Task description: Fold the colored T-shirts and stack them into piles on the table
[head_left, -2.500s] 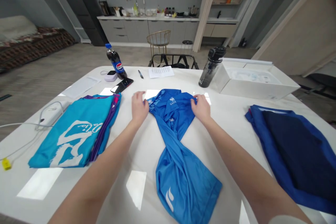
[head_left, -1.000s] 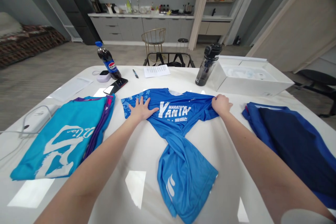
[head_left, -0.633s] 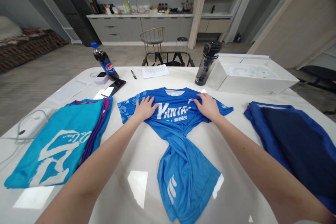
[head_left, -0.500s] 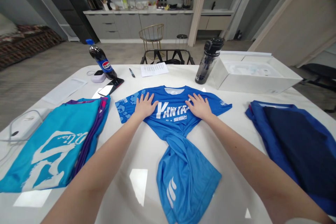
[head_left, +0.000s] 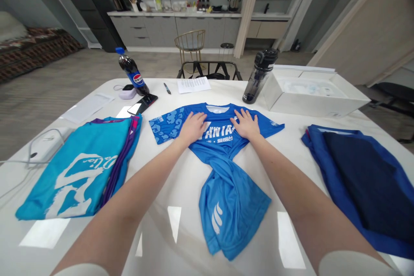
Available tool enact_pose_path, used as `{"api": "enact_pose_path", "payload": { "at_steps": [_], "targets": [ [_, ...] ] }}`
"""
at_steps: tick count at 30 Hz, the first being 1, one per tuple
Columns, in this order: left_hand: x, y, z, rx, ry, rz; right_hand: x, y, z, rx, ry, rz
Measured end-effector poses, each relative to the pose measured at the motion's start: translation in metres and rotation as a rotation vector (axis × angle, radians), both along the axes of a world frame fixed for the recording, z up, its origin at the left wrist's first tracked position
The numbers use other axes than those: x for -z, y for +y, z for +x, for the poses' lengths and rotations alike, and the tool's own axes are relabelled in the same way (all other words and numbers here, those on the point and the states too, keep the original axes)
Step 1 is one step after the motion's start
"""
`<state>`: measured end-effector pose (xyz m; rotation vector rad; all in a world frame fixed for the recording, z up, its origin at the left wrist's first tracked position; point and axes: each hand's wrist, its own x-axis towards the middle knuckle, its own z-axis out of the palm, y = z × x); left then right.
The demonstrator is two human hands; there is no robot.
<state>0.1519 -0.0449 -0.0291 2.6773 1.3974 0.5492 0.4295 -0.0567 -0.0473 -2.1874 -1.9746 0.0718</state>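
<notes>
A blue T-shirt [head_left: 223,151] with white lettering lies on the white table, its collar at the far side. Its upper part is spread out, while the lower part is twisted at the waist and bunched toward me. My left hand [head_left: 193,128] rests flat on the chest near the patterned sleeve, covering part of the lettering. On the other side of the chest, my right hand [head_left: 246,124] lies with fingers spread, just below the collar. Neither hand grips the cloth.
Folded teal clothes [head_left: 84,164] lie at left, beside a white power strip [head_left: 45,146]. Dark blue folded clothes [head_left: 362,177] lie at right. Along the back are a cola bottle [head_left: 134,73], phone [head_left: 142,104], pen [head_left: 167,88], paper [head_left: 194,85], black water bottle [head_left: 258,77] and white box [head_left: 320,90].
My left hand has slid inward across the chest, and its fingers have drawn closer together. My right hand stays nearly in place. The camera view has shifted slightly.
</notes>
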Motion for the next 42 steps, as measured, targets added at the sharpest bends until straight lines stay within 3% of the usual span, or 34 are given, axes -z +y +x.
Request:
{"api": "enact_pose_path", "payload": {
  "at_steps": [3, 5, 8, 12, 15, 20, 23, 27, 30, 32, 34, 38, 42],
  "targets": [
    [-0.009, -0.064, 0.020, 0.227, -0.016, -0.104, -0.011, -0.016, -0.011, 0.036, 0.001, 0.244],
    [-0.012, -0.101, 0.027, 0.280, -0.044, -0.142, -0.020, -0.037, -0.019, 0.060, 0.031, 0.345],
    [-0.014, -0.139, 0.026, 0.302, -0.080, -0.186, -0.028, -0.084, -0.027, 0.040, 0.092, 0.345],
    [-0.014, -0.164, 0.015, 0.265, -0.105, -0.183, -0.030, -0.164, -0.024, -0.077, 0.184, 0.147],
    [-0.014, -0.178, 0.007, 0.211, -0.116, -0.160, -0.028, -0.218, -0.016, -0.064, 0.189, 0.018],
    [-0.021, -0.216, 0.006, 0.199, -0.102, -0.115, -0.031, -0.276, -0.017, -0.089, 0.213, -0.145],
    [-0.031, -0.245, 0.014, 0.260, -0.090, -0.076, -0.046, -0.297, -0.035, -0.107, 0.440, -0.113],
    [-0.047, -0.274, 0.017, 0.358, -0.122, -0.044, -0.081, -0.321, -0.071, -0.232, 0.937, 0.068],
    [-0.058, -0.287, 0.000, 0.384, -0.171, -0.075, -0.092, -0.335, -0.091, -0.312, 1.212, 0.116],
    [-0.064, -0.297, -0.021, 0.384, -0.208, -0.115, -0.084, -0.340, -0.097, -0.275, 1.218, 0.125],
    [-0.068, -0.307, -0.046, 0.371, -0.230, -0.148, -0.066, -0.343, -0.098, -0.258, 1.064, 0.121],
    [-0.068, -0.323, -0.100, 0.359, -0.056, -0.158, -0.033, -0.349, -0.098, -0.409, 0.647, 0.100],
    [-0.061, -0.330, -0.148, 0.266, 0.201, -0.176, -0.027, -0.361, -0.107, -0.519, 0.435, 0.059]
  ]
}}
